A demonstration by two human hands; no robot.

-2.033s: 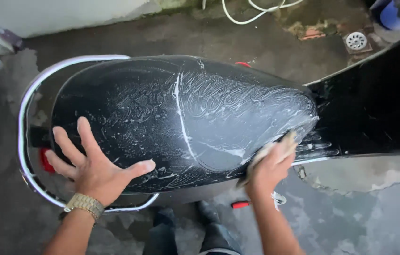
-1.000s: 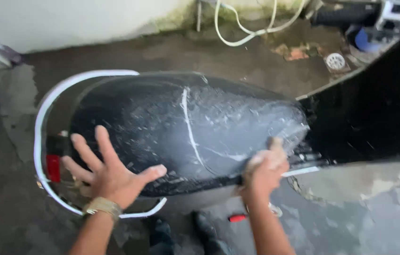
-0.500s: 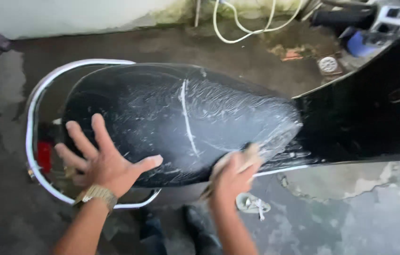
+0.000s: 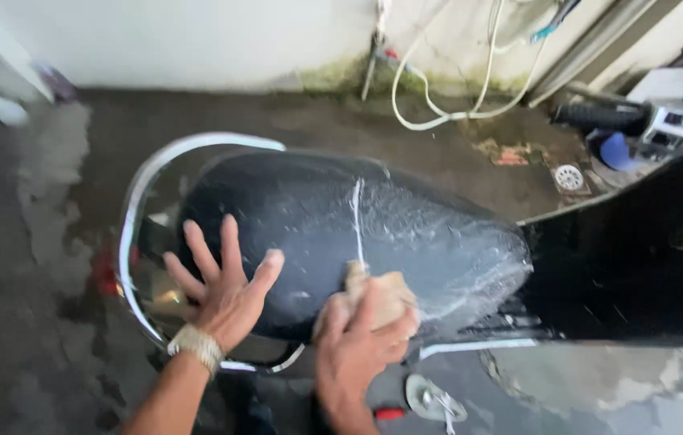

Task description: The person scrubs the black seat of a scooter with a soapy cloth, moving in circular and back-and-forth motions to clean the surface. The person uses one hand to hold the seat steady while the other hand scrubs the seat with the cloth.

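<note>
Sponge (image 4: 380,292): tan, lies on the near side of the soapy black seat (image 4: 406,234), just right of the white seam. Judged soft, light, soaked and slippery; best gripped from above, palm over it. My right hand (image 4: 357,346) curls over it, fingers pressing it against the seat. My left hand (image 4: 224,286) lies flat on the seat's left part, fingers spread, holding nothing. Chrome rail (image 4: 136,217) loops round the seat's left end. Far: wet floor (image 4: 277,121), white hose (image 4: 438,121) at the wall. Right: handlebar (image 4: 607,117).
</note>
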